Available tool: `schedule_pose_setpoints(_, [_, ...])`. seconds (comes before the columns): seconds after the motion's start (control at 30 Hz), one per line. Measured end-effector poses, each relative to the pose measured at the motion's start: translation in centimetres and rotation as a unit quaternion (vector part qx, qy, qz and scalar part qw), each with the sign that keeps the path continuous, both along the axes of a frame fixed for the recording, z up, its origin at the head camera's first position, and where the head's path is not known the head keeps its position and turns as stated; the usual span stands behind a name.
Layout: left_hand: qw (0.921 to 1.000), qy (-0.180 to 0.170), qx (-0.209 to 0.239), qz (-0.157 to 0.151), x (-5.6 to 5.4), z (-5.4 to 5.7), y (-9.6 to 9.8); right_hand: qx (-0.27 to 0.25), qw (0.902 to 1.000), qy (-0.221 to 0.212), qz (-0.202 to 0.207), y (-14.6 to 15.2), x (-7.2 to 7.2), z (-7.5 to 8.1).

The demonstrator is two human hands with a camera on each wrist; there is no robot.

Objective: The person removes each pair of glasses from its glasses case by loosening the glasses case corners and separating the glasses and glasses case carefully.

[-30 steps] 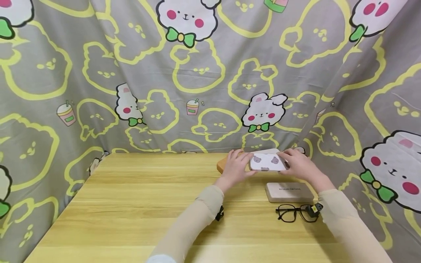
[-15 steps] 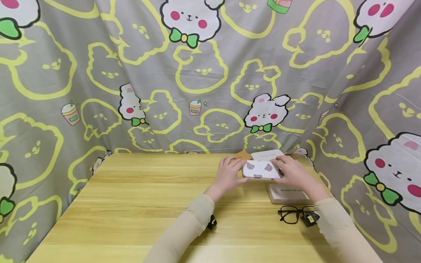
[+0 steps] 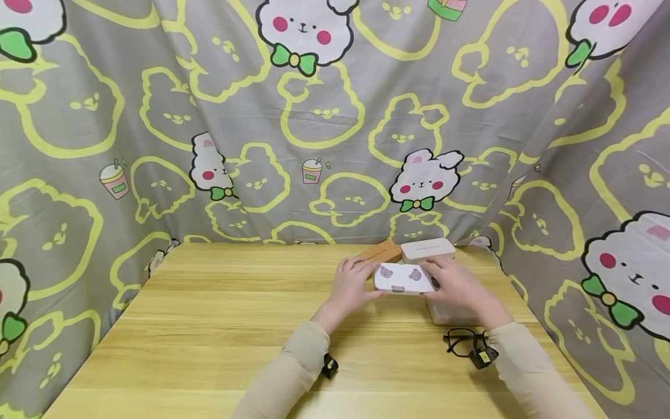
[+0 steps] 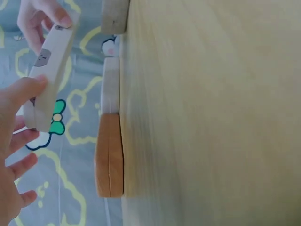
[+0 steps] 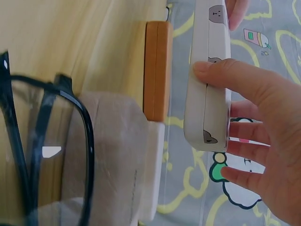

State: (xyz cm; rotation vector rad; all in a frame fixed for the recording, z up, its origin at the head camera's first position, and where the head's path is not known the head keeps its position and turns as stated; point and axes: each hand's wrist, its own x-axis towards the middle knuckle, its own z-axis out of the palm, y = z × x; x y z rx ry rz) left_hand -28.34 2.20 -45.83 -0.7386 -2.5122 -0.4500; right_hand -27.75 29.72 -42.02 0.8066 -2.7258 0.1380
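A white glasses case [image 3: 402, 277] printed with grey bear heads is held level between both hands, raised off the tabletop. My left hand [image 3: 346, 289] pinches its left end, the thumb on the near side. At the other end my right hand [image 3: 463, 286] grips it with thumb and fingers. In the left wrist view the closed seam side of the case [image 4: 52, 70] shows, and the left hand's lower fingers stand spread apart from it. The right wrist view shows the right thumb pressed along the case's [image 5: 200, 108] seam; its far end is cut off.
Behind the hands lie an orange-brown glasses case [image 3: 382, 252] and a white glasses case [image 3: 429, 248], end to end. A beige glasses case [image 3: 445, 314] lies under the right hand, partly hidden. Black-framed glasses [image 3: 462, 342] are beside the right wrist. A patterned curtain [image 3: 335, 145] surrounds the wooden table [image 3: 209, 320].
Both hands have brought the bear-print case nearer and to the left, away from the back cases. The orange-brown and white cases behind it show more now.
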Motion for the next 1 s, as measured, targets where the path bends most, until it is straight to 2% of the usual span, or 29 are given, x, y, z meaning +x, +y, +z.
schedule_pose_setpoints(0.4, [0.9969, -0.075, -0.016, 0.02, 1.3, 0.0, -1.3, -0.006, 0.9999, 0.005, 0.015, -1.7, 0.5, -1.4])
schedule_pose_setpoints(0.57, [0.9944, -0.101, -0.02, 0.024, 1.6, 0.2, -1.5, 0.009, 0.9999, -0.002, 0.014, -2.1, 0.6, -1.7])
schedule_pose_setpoints(0.77, [0.9887, -0.143, -0.036, 0.03, 1.8, 0.3, -1.7, 0.023, 0.9994, -0.014, 0.019, -2.6, 0.6, -2.2])
schedule_pose_setpoints(1.0, [0.9801, -0.184, -0.061, 0.044, 2.0, 0.7, -1.6, 0.028, 0.9982, -0.051, 0.018, -3.2, 0.7, -2.5])
